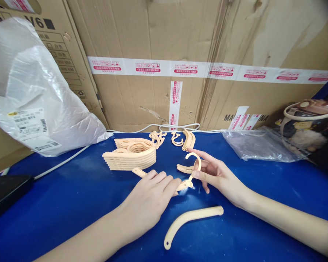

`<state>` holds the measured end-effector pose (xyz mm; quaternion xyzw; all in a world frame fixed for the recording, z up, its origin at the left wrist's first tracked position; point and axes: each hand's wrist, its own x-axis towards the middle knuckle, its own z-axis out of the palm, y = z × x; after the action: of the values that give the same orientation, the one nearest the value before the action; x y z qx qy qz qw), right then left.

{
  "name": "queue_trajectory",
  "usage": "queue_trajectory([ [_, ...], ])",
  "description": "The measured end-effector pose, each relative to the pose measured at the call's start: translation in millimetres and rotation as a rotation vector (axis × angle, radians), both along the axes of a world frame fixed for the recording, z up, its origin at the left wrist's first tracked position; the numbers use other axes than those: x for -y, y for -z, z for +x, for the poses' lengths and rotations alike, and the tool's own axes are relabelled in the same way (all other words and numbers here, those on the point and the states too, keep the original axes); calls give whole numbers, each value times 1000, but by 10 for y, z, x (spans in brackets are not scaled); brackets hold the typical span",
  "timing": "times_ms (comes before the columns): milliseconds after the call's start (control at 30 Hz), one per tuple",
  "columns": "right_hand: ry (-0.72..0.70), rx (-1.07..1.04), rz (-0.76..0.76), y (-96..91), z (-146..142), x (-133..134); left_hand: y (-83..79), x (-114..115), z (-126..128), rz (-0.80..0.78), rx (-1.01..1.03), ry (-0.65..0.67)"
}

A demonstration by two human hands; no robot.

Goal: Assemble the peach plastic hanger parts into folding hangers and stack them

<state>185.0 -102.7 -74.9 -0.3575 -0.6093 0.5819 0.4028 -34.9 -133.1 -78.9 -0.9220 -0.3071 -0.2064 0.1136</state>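
My left hand (pixel 155 196) is closed around a cream plastic hanger arm (pixel 139 172), whose ends stick out on both sides of the fingers. Between thumb and fingers, my right hand (pixel 215 171) pinches a cream hanger hook (pixel 198 162). The hook's lower end meets the right end of the held arm; whether they are joined I cannot tell. Behind the hook, another curved piece (pixel 184 168) lies close to my right fingers, partly hidden. In front of both hands a loose curved hanger arm (pixel 192 220) rests on the blue table.
A stack of folded hangers (pixel 129 160) stands behind my left hand. Loose hooks (pixel 157 138) and several hanger arms (pixel 189 140) lie farther back. A white plastic bag (pixel 43 94) leans at left, a clear bag (pixel 262 145) lies at right. Cardboard boxes (pixel 142 98) wall the back.
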Motion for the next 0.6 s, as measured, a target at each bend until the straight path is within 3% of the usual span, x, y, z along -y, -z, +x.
queue_trajectory([
  [400,67,139,109,-16,-1,17,-2,13,19,102,-103,-46],
  [600,49,148,106,0,8,2,17,31,20,60,-119,-64],
])
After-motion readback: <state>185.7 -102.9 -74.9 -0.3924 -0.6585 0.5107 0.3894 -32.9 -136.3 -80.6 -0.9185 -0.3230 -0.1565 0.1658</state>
